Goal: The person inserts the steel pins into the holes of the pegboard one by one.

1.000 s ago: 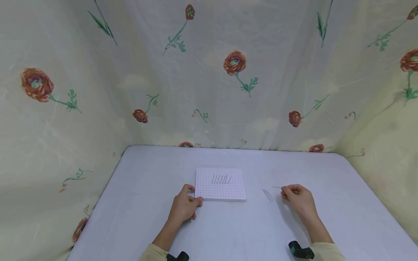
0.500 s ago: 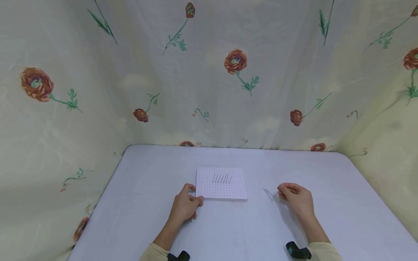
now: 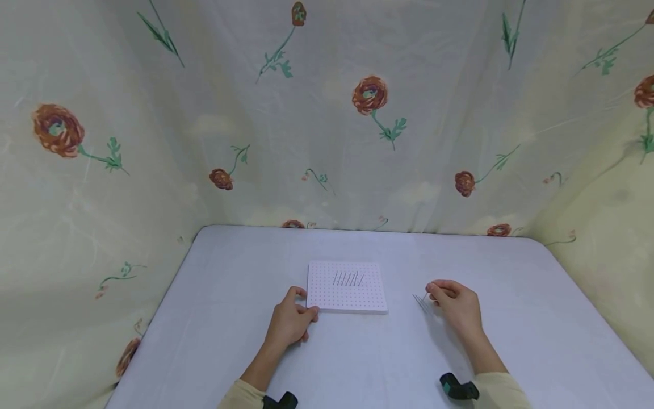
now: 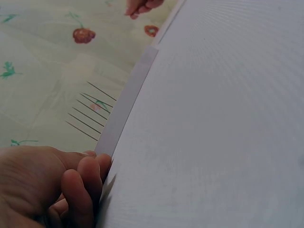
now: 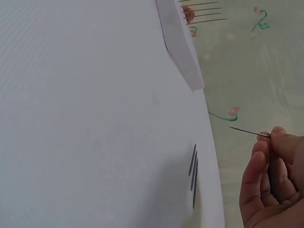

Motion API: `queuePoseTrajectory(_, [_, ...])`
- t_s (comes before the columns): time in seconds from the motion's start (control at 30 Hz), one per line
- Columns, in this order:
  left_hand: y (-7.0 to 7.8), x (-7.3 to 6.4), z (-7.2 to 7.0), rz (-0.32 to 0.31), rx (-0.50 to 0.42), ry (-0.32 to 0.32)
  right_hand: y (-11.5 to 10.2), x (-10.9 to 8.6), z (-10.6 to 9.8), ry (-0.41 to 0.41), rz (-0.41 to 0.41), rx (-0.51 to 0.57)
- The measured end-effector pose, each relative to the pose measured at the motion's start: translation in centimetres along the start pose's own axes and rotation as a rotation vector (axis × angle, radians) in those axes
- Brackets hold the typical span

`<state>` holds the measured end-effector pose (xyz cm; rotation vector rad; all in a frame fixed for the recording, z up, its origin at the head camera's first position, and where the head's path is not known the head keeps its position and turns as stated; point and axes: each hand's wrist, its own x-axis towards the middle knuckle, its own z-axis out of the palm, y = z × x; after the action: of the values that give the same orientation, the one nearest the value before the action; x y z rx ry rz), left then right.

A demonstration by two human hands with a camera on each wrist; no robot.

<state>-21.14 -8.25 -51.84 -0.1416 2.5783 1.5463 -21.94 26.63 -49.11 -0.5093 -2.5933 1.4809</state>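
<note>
A white perforated board point(image 3: 347, 299) lies on the table, with several thin metal needles point(image 4: 85, 131) standing in a row in its holes. My left hand point(image 3: 290, 319) grips the board's near left corner, thumb at the front edge and a finger along the left side. To the right of the board, my right hand point(image 3: 457, 307) pinches one needle point(image 5: 247, 131) between thumb and fingertips, its pointed end sticking out past them. Under that hand, three loose needles point(image 5: 193, 175) lie close together on the table.
A white-covered table point(image 3: 245, 255) extends around the board. Flower-patterned curtains point(image 3: 306, 125) hang behind it and on both sides. Dark devices, including one by the right wrist point(image 3: 457, 388), sit at the sleeves.
My right hand has moved left toward the loose needles, and the needle it pinches has turned from lying sideways to pointing downward. The left hand stays at the board's corner.
</note>
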Motion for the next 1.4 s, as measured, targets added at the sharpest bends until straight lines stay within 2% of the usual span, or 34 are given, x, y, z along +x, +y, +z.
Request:
queuePoseTrajectory(0.23, [0.0,0.1,0.1,-0.003,0.0,-0.004,-1.8,-0.1,2.1,-0.007,-0.006,-0.028])
queuePoseTrajectory(0.53, [0.2,0.3,0.2,0.013,0.007,-0.001,-3.9,-0.1,5.0,-0.006,-0.079,-0.012])
queuePoseTrajectory(0.8, [0.0,0.3,0.0,0.002,0.003,0.005,-4.6,-0.1,6.5,-0.014,-0.141,-0.003])
queuePoseTrajectory(1.07, [-0.2,0.3,0.0,0.005,0.002,0.002,-5.2,-0.2,8.0,-0.032,-0.142,0.013])
queuePoseTrajectory(1.4, [-0.3,0.4,0.0,0.012,0.004,0.003,-5.7,-0.6,9.6,-0.042,-0.146,-0.03])
